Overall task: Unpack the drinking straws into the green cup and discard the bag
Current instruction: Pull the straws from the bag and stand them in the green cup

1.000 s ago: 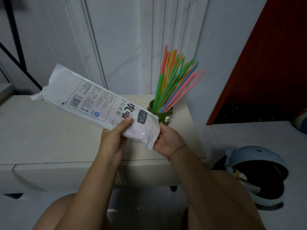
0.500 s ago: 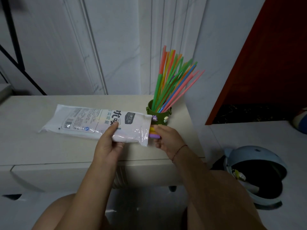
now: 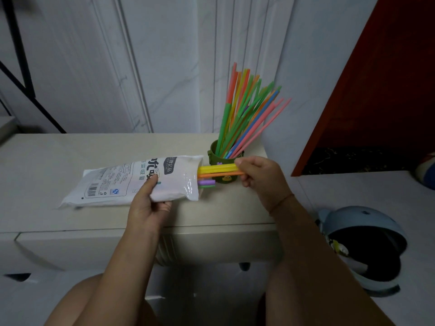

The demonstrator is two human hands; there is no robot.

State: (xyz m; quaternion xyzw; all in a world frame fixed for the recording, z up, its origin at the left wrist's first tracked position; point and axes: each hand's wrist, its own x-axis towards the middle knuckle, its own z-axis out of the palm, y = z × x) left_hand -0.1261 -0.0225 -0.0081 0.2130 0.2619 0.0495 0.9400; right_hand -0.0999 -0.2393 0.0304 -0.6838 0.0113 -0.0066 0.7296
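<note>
A white plastic straw bag (image 3: 131,182) lies along the cream cabinet top (image 3: 58,158), its open mouth facing right. My left hand (image 3: 148,205) grips the bag near that mouth. Yellow and orange straws (image 3: 219,171) stick out of the opening, and my right hand (image 3: 259,177) pinches their ends. Shorter purple and green straw ends (image 3: 206,184) peek out below them. Just behind stands the green cup (image 3: 217,158), holding several coloured straws (image 3: 244,116) that fan up and to the right.
A light blue bin (image 3: 367,245) with a dark open inside sits on the floor at the lower right. White panelled wall rises behind the cabinet, and a dark red panel (image 3: 381,90) stands at the right. My knees are below the cabinet front.
The bag came down from a raised tilt to lie on the cabinet top. My right hand has drawn yellow and orange straws farther out to the right.
</note>
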